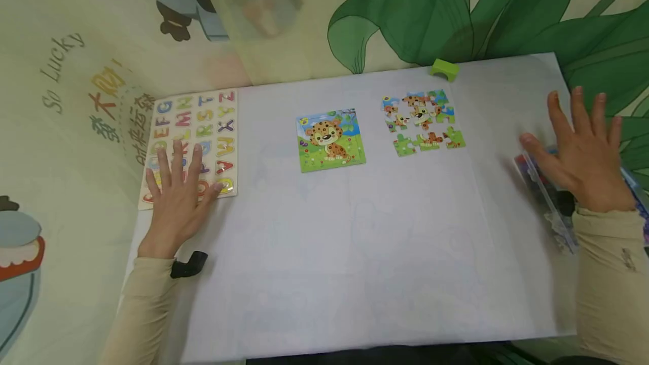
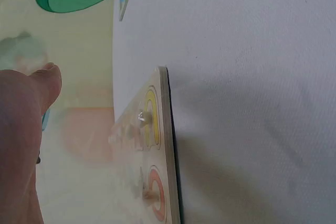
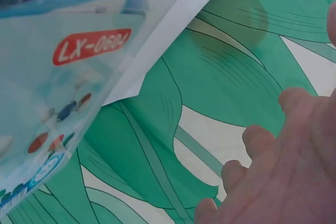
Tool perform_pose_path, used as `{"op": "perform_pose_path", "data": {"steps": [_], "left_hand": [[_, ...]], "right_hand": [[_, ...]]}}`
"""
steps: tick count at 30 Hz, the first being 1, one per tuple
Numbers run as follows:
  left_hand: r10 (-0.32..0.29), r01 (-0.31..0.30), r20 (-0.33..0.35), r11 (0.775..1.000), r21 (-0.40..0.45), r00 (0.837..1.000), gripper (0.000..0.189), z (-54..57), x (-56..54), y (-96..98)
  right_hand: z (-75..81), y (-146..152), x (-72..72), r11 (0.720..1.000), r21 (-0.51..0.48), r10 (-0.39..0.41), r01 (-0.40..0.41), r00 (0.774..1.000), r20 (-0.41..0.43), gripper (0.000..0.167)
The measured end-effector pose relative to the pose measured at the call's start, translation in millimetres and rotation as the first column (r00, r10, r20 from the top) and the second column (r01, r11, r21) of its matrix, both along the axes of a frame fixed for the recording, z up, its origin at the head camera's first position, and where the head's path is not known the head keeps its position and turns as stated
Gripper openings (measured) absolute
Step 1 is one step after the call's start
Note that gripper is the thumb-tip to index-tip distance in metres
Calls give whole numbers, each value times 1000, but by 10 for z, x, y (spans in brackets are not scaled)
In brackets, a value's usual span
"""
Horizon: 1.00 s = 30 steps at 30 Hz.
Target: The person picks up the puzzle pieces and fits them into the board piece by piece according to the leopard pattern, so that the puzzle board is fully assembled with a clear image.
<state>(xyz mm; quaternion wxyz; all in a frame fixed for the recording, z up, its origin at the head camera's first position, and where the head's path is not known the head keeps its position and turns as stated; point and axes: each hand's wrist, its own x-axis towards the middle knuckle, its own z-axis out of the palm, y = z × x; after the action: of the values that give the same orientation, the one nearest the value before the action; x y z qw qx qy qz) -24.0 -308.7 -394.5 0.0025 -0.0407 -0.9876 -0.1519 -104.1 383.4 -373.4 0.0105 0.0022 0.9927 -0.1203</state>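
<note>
My left hand [image 1: 176,207], fingers spread, is over the lower part of a wooden alphabet puzzle board [image 1: 230,151] and hides some of its letters. In the left wrist view the board's edge [image 2: 167,108] and its small letter knobs show beside the hand [image 2: 18,140]. My right hand [image 1: 590,156] has its fingers spread above a clear plastic box [image 1: 545,196] at the table's right side. Seen from the right wrist, the hand [image 3: 294,177] holds nothing, and the box [image 3: 89,93] bears a red "LX-0604" label.
A leopard picture card [image 1: 332,151] lies mid-table. To its right are several leopard jigsaw pieces [image 1: 430,141], and a green arched block [image 1: 444,69] sits at the back edge. Patterned cloth [image 1: 405,10] hangs behind the white table [image 1: 355,263].
</note>
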Motion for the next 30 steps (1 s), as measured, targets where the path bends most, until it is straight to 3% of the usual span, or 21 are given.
{"op": "perform_pose_path", "data": {"steps": [15, 22, 30], "left_hand": [[-12, 12, 18, 1000, 24, 1000, 86, -59, 10, 84], [-11, 10, 29, 999, 34, 1000, 86, -88, -13, 65], [-69, 73, -49, 994, 82, 996, 84, -171, -130, 195]], "right_hand": [[-108, -172, -182, 998, 9, 64, -65, 996, 54, 103], [-182, -259, -331, 990, -38, 136, -134, 989, 62, 100], [-241, -470, -589, 961, -132, 247, -244, 969, 4, 92]]}}
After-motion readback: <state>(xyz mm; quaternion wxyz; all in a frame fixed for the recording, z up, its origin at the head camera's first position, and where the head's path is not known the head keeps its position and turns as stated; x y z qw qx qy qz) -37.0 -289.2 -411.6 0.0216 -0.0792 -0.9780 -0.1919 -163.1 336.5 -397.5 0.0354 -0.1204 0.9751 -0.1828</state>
